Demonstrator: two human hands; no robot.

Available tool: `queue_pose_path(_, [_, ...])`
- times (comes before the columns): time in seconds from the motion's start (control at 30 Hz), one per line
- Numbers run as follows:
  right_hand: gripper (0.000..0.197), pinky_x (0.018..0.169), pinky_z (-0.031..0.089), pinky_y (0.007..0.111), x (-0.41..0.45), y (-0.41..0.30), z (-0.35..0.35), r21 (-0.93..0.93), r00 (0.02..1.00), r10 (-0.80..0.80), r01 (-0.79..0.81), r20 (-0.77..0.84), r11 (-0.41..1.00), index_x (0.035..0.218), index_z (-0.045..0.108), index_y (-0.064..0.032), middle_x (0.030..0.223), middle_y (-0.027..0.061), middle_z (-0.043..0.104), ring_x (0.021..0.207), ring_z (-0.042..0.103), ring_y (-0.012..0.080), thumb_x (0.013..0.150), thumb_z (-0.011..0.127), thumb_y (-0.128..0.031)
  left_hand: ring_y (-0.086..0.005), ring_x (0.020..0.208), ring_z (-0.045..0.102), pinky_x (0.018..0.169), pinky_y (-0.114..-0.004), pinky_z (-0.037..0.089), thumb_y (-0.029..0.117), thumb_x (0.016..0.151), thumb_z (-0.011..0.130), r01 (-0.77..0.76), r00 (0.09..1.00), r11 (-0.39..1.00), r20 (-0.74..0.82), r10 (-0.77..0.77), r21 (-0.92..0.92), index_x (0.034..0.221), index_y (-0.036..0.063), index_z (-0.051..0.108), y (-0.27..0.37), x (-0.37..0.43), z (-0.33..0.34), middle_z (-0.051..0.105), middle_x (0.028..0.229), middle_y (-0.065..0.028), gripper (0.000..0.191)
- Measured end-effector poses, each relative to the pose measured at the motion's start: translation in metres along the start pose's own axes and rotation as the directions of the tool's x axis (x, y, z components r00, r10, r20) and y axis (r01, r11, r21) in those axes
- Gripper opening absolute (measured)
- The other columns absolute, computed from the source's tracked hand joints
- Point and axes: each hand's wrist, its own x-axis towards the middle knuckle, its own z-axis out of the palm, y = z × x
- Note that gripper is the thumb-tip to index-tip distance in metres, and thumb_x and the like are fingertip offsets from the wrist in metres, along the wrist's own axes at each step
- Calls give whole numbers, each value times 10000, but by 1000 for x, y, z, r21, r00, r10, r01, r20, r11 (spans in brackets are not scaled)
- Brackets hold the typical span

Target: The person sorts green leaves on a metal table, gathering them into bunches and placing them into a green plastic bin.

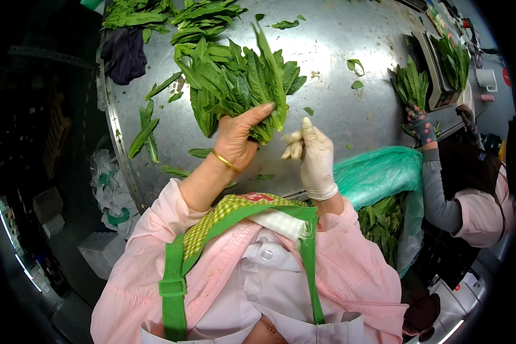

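My bare left hand (237, 136), with a gold bangle at the wrist, grips the cut stem ends of a bunch of long leafy greens (241, 81). The thumb presses one pale stem against the bunch, and the leaves fan out away from me over the steel table (327, 51). To the right of the stems, apart from them, is my right hand (316, 157) in a thin whitish glove. Its fingers are partly bent and nothing shows between them. Loose leaves (146, 133) lie on the table to the left of the bunch.
More piled greens (206, 19) and a dark cloth (124, 56) lie at the far left. Beside my right arm, a green plastic bag (378, 172) holds leaves. On the right, a co-worker's gloved hand (421, 124) holds greens beside a weighing scale (440, 101) loaded with leaves.
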Motion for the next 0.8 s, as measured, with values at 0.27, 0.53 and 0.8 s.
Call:
queue_pose_path(0.27, [522, 849, 490, 250, 5, -6, 5, -75, 975, -221, 221, 16, 972, 1328, 444, 49, 1170, 93, 597, 977, 588, 120, 876, 679, -63, -162, 897, 640, 788, -297, 535, -38, 758, 746, -154, 988, 975, 46, 149, 161, 1126, 15, 588, -11, -4, 8, 657, 1043, -59, 404])
queue_pose_path(0.53, [603, 753, 512, 239, 9, -3, 1, -256, 924, -371, 338, -94, 906, 1364, 401, 51, 1063, 89, 632, 856, 613, 112, 855, 701, -66, -145, 852, 626, 757, -281, 514, 27, 768, 771, -344, 923, 851, -23, 384, 397, 1094, 23, 601, -20, -1, -4, 668, 951, -26, 368])
queue_pose_path(0.8, [544, 736, 509, 255, 11, 0, 5, -337, 936, -344, 299, -80, 893, 1263, 498, 36, 1024, 73, 639, 833, 608, 103, 808, 757, -110, -260, 988, 557, 842, -364, 462, 52, 703, 823, -624, 554, 140, 309, 773, 768, 1136, -17, 495, -20, -3, -10, 575, 1066, -145, 547])
